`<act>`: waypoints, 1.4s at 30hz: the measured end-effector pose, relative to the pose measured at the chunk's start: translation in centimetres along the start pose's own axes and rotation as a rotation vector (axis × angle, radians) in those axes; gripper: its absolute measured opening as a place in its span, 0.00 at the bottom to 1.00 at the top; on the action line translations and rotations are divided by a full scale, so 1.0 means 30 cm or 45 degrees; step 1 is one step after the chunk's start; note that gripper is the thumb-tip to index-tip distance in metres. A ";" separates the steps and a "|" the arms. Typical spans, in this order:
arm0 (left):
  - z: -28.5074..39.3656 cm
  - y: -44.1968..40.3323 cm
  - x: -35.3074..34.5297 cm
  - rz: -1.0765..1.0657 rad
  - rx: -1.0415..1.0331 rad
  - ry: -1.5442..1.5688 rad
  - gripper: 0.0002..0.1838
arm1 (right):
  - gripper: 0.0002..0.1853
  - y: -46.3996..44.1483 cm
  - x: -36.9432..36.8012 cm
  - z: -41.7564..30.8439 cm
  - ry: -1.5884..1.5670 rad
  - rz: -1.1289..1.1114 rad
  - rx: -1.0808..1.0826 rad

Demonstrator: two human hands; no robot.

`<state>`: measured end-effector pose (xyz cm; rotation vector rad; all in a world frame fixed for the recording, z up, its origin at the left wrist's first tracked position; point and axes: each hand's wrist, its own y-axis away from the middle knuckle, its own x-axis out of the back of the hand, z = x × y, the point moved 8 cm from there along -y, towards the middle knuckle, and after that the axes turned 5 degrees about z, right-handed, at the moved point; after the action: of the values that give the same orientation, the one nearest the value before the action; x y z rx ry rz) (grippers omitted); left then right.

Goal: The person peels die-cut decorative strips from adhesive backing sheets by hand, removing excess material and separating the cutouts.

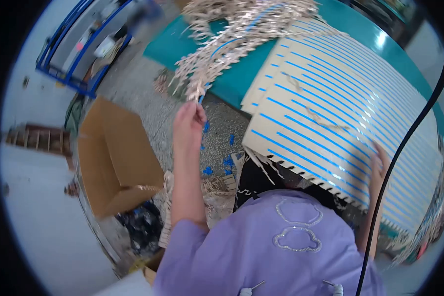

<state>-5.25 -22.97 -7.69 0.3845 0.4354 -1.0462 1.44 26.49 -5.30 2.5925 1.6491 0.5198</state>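
Observation:
My left hand (pixel 188 117) is closed on the near end of a strip of pale, jagged-edged pieces (pixel 232 54) with a blue line along it. The strip runs up to a larger heap at the top of the green table (pixel 232 81). Pale sheets with many parallel blue stripes (pixel 325 118) lie stacked on the table, slit along the near edge. Two thin twisted pale scraps rest on top. My right hand (pixel 378 163) is at the right part of the sheets, its fingers partly spread over the surface, holding nothing that shows.
An open cardboard box (pixel 116 158) stands on the floor at left, with a black plastic bag (pixel 143 227) below it. Blue scraps (pixel 208 170) lie on the floor. A blue metal rack (pixel 91 49) is at upper left. A black cable (pixel 409 133) crosses the right side.

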 end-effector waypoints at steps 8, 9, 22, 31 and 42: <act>-0.393 0.550 -0.493 -0.964 0.622 -0.518 0.13 | 0.24 0.103 -0.461 -0.143 -0.828 -0.981 -0.085; -0.408 0.545 -0.520 -0.947 0.700 -0.413 0.17 | 0.23 0.091 -0.414 -0.125 -0.827 -0.965 -0.104; -0.742 0.502 -1.058 -0.826 1.481 0.248 0.51 | 0.10 0.533 0.352 -0.104 -0.473 -1.136 0.747; -0.921 0.661 -1.590 -1.459 1.476 0.208 0.27 | 0.11 0.640 0.958 0.042 -0.200 -0.355 0.863; -1.255 1.189 -2.380 -1.706 0.749 -1.168 0.52 | 0.15 0.543 1.775 0.397 0.728 1.076 -0.154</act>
<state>-10.38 64.74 0.67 0.0320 -0.5926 -2.4994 39.64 68.28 0.74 3.1133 0.4137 1.4249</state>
